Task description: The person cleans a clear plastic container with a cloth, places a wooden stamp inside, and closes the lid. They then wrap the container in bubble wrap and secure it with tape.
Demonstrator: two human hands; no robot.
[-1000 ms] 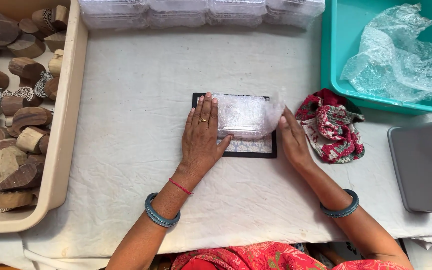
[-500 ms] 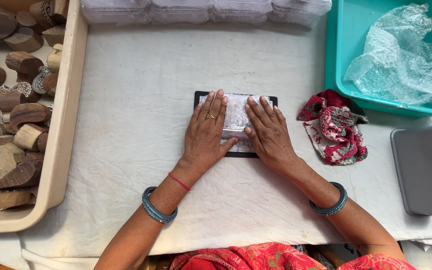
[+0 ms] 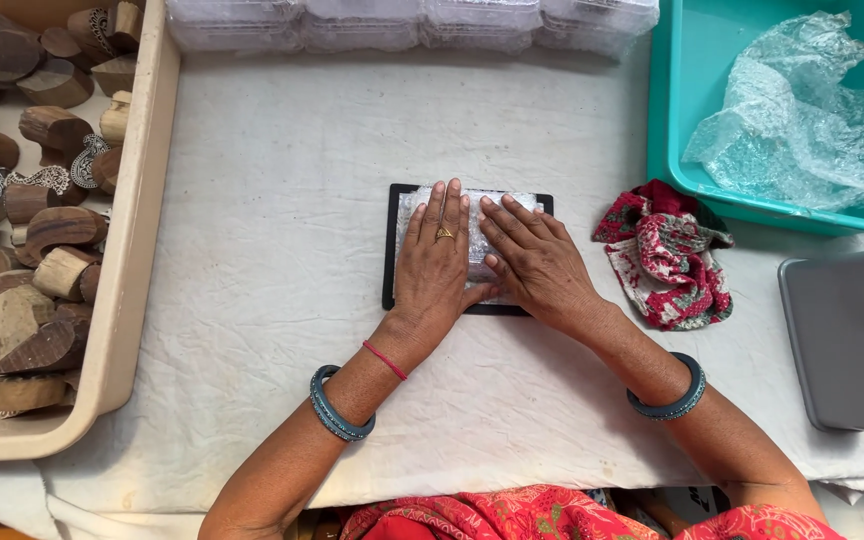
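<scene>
A flat black rectangular pad [image 3: 389, 250] lies on the white cloth at the table's middle, with a piece of clear bubble wrap [image 3: 477, 240] folded over it. My left hand [image 3: 435, 262] lies flat on the wrap, fingers spread and pointing away from me. My right hand [image 3: 535, 262] presses flat beside it, touching the left hand, fingers angled to the upper left. Both palms cover most of the pad; what lies under the wrap is hidden.
A beige tray [image 3: 130, 250] full of several carved wooden blocks stands at the left. A teal bin [image 3: 674, 130] with crumpled bubble wrap [image 3: 802, 120] sits at the upper right. A red patterned cloth [image 3: 667, 255] lies right of the pad, a grey device [image 3: 842, 335] at the right edge, clear packs [image 3: 412, 22] along the far side.
A second ago my right hand was beside the pad holding the wrap's loose end. It has folded the wrap over and now lies flat on it next to my left hand.
</scene>
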